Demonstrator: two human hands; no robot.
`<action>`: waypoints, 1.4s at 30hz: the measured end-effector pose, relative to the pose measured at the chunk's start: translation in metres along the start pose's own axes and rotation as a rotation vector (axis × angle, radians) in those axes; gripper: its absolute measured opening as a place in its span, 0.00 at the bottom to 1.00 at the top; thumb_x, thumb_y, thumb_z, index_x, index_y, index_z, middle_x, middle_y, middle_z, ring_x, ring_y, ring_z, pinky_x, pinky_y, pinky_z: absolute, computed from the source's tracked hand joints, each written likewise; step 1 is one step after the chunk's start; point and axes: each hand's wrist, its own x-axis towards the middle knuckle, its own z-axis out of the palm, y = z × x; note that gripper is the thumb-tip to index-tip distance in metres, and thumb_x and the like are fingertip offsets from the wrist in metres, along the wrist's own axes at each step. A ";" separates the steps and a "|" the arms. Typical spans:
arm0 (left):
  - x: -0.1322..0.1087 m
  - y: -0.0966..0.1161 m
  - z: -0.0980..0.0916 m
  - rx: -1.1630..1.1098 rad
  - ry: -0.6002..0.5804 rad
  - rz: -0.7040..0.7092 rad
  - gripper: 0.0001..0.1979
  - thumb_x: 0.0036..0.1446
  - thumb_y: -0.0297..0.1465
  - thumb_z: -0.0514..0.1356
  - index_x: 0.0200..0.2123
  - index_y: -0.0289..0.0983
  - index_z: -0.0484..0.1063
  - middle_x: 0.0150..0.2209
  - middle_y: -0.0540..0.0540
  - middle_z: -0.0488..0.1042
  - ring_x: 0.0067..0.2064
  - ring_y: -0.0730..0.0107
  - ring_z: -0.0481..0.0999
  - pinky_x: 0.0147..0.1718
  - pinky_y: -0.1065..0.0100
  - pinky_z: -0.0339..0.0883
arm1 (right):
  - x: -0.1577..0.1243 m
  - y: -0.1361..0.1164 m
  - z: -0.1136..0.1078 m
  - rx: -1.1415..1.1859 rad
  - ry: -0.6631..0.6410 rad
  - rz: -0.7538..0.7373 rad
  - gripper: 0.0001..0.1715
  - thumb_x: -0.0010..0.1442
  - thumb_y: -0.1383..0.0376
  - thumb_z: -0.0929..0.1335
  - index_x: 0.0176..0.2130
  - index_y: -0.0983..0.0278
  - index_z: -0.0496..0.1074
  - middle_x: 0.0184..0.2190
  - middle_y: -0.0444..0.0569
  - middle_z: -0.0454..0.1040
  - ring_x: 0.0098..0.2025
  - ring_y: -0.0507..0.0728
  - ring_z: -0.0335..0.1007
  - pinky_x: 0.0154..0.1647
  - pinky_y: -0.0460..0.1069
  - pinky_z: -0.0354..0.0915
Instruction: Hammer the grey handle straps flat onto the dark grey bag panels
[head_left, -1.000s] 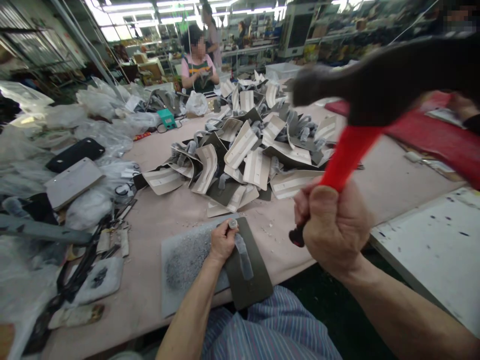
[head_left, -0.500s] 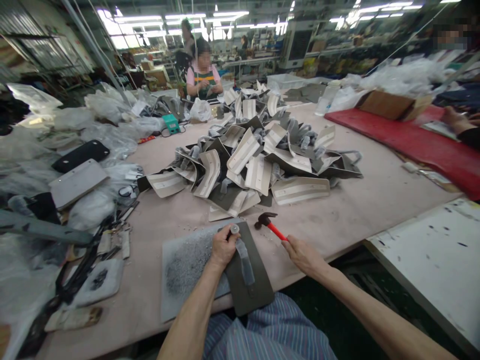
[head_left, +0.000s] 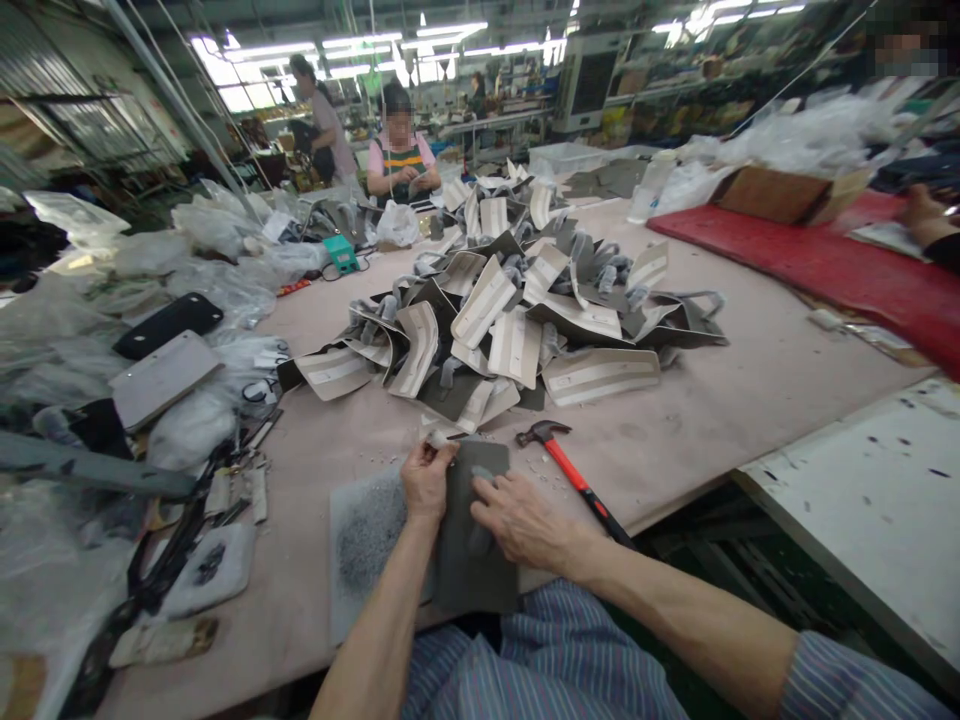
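My left hand (head_left: 425, 482) is closed around a short metal punch (head_left: 436, 438), its round pale end showing above the fingers. Just right of it, a dark grey panel (head_left: 459, 570) with rounded corners lies partly over a grey pad (head_left: 367, 540) and reaches the table's near edge. My right hand (head_left: 521, 520) bends over this panel, its fingers closed on the plastic-wrapped handle (head_left: 480, 540) fixed there; the hand covers much of the handle. A claw hammer (head_left: 568, 465) with a red and black grip rests on the table, apart from both hands.
Beyond my hands rises a pile of similar panels (head_left: 514, 345) with wrapped handles. Plastic bags (head_left: 187, 425) and loose tools crowd the left. A red board (head_left: 780, 255) lies at right, near another person's hand (head_left: 924, 215). A person (head_left: 401, 165) sits across the table.
The hammer has left my right hand and now lies on the table. That hand has moved left onto the handle. My left hand and the panel have shifted slightly left.
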 end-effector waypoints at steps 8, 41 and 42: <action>-0.004 0.083 -0.026 0.116 -0.037 0.274 0.15 0.49 0.36 0.71 0.38 0.35 0.78 0.36 0.46 0.82 0.38 0.67 0.81 0.42 0.67 0.74 | 0.006 -0.011 -0.021 0.152 0.011 0.613 0.15 0.67 0.57 0.64 0.47 0.64 0.69 0.36 0.56 0.78 0.37 0.62 0.76 0.34 0.51 0.61; -0.008 -0.019 0.004 0.280 -0.225 0.092 0.10 0.57 0.37 0.62 0.40 0.38 0.75 0.38 0.44 0.81 0.42 0.63 0.80 0.47 0.65 0.70 | -0.085 0.075 0.055 0.592 -0.015 1.066 0.05 0.62 0.64 0.64 0.37 0.64 0.65 0.29 0.47 0.68 0.32 0.56 0.69 0.33 0.49 0.59; -0.008 -0.019 0.004 0.306 -0.240 0.100 0.09 0.57 0.36 0.62 0.40 0.38 0.75 0.38 0.44 0.82 0.42 0.63 0.80 0.46 0.65 0.70 | -0.082 0.073 0.050 0.814 0.008 1.101 0.05 0.62 0.64 0.64 0.35 0.63 0.64 0.26 0.44 0.66 0.29 0.55 0.67 0.30 0.48 0.59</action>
